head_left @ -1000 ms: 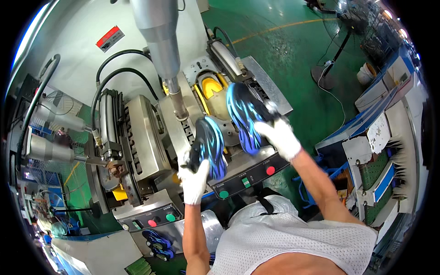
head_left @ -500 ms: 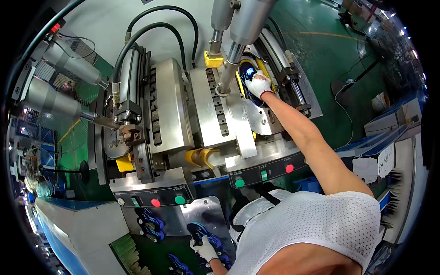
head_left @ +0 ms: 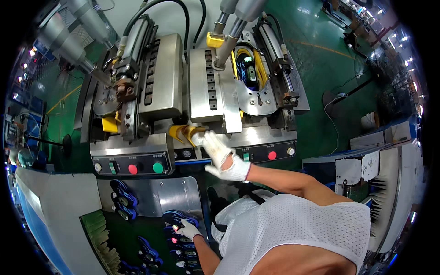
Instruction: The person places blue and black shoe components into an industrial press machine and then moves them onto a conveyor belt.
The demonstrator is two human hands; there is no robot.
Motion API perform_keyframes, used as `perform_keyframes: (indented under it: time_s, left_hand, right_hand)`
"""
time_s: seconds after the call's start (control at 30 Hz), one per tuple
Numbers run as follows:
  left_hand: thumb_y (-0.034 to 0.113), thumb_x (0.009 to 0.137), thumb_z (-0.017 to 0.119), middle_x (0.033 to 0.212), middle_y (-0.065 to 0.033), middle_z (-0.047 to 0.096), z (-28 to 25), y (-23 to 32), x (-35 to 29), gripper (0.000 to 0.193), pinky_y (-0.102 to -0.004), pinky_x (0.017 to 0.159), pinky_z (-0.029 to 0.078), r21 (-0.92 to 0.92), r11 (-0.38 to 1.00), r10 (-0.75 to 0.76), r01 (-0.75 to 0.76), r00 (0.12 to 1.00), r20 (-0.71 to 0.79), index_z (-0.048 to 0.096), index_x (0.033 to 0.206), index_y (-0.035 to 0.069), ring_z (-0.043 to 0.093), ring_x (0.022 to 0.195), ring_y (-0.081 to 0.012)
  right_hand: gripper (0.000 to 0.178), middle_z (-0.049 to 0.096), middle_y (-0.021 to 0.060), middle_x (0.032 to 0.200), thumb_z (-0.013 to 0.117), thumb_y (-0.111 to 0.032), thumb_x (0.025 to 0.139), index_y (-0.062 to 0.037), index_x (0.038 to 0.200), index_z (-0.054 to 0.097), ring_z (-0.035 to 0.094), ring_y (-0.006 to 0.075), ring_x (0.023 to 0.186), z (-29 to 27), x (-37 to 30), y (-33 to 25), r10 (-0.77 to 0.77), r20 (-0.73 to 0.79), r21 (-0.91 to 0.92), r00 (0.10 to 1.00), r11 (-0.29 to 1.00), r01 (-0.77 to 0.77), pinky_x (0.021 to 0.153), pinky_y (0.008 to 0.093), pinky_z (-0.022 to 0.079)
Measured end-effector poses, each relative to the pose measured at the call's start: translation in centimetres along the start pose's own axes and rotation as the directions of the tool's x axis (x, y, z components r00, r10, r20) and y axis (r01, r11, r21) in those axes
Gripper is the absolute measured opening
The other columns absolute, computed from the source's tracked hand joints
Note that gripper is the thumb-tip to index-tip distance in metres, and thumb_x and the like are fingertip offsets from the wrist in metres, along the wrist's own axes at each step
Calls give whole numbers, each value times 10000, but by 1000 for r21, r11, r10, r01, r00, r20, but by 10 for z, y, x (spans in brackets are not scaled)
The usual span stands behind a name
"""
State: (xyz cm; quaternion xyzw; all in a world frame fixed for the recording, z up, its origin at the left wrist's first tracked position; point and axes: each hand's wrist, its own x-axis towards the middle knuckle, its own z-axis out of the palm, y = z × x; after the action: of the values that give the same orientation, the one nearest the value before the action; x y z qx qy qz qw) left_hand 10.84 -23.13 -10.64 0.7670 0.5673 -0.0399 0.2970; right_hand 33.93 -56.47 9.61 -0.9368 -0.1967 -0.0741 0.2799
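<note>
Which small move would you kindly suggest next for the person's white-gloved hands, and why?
Perhaps bring the white-gloved right hand down toward the blue-and-black shoe at the white-gloved left hand: the right looks empty, and another such shoe already sits in the yellow-edged metal holder.

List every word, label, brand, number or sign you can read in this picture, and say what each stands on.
None can be read well enough to quote.
Left panel: small pale print, too small to read.
Right panel: small pale print, too small to read.
Shoe in the machine: pale marks, too blurred to tell whether they are lettering.
</note>
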Motion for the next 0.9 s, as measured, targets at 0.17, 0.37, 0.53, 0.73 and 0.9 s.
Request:
perform_keyframes:
  time_s: [0.17,0.37,0.53,0.73,0.9]
  left_hand:
    - [289,984,664,1486,-307,477,-61,-4,-16,731,-452,1106,460,-278,957,137,-84,974,178,325,1519,-77,533,1337,-410]
    - [-45,962,637,1501,-241,481,-139,-22,-32,633,-433,1180,393,-522,785,334,-334,938,-97,335,1518,-29,497,1399,-335]
    - [128,842,808,1473,-245,435,-112,-54,-15,843,-426,1190,351,-566,822,203,-59,960,193,333,1516,-50,453,1387,-356]
    - [220,800,822,1370,-270,510,-58,-61,9,824,-474,1120,389,-359,915,188,-182,982,-18,374,1433,-59,516,1278,-409]
    - [139,790,789,1305,-277,565,-93,-42,38,769,-455,1051,462,-377,926,113,-1,955,276,388,1417,-53,592,1189,-408]
  right_hand:
    - [559,441,324,1485,527,-194,910,80,1396,494,377,474,1436,90,-24,15,10,310,-606,951,773,190,1232,505,272]
    - [902,330,350,1558,801,-270,795,93,1496,364,270,491,1501,88,-41,-96,0,401,29,916,999,-13,1248,511,251]
    - [1007,271,311,1616,808,-285,780,66,1555,270,282,461,1512,226,-101,-172,-118,582,308,804,948,-84,1241,481,273]
    - [930,406,222,1570,789,-305,785,-32,1542,323,424,414,1441,314,-127,-218,185,618,-13,764,974,-226,1159,504,365]
    - [871,647,301,1274,790,-430,796,4,1467,442,618,421,1250,259,-88,-225,427,678,28,598,798,-602,1063,449,483]
